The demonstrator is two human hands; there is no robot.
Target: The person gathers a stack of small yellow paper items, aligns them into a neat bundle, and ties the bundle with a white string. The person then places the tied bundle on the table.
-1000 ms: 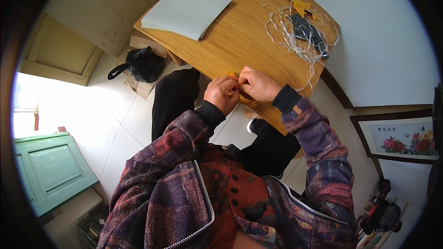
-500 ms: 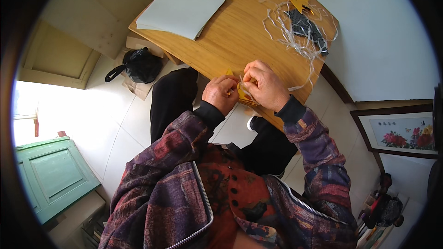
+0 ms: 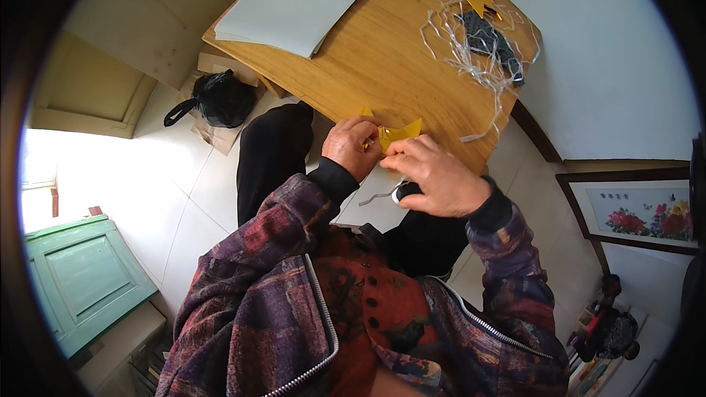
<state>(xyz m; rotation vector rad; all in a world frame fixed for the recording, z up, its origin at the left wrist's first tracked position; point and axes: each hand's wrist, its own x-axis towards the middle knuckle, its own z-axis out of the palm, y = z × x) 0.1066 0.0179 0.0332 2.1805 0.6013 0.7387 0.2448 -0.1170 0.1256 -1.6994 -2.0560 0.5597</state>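
Observation:
A gold, star-shaped folded paper piece (image 3: 402,131) is at the near edge of the table, its points sticking out beyond my fingers. My left hand (image 3: 353,148) is closed in a pinch on its left side. On its near right side is my right hand (image 3: 441,179), fingers stretched toward the paper and thumb apart below them. A thin pale ribbon (image 3: 379,197) hangs between the two hands, below the paper; where its upper end runs is hidden by my right hand.
The wooden table (image 3: 390,51) carries a stack of white sheets (image 3: 290,11), a tangle of clear ribbons (image 3: 463,55) over a dark grey cloth (image 3: 489,40), and gold paper stars (image 3: 478,0). A black plastic bag (image 3: 220,99) sits to the left. A framed flower picture (image 3: 636,209) stands at right.
My right hand has come down and toward me from above the star, its fingers straightening. More of the gold paper shows, and a ribbon now hangs below it. My left hand stays in place.

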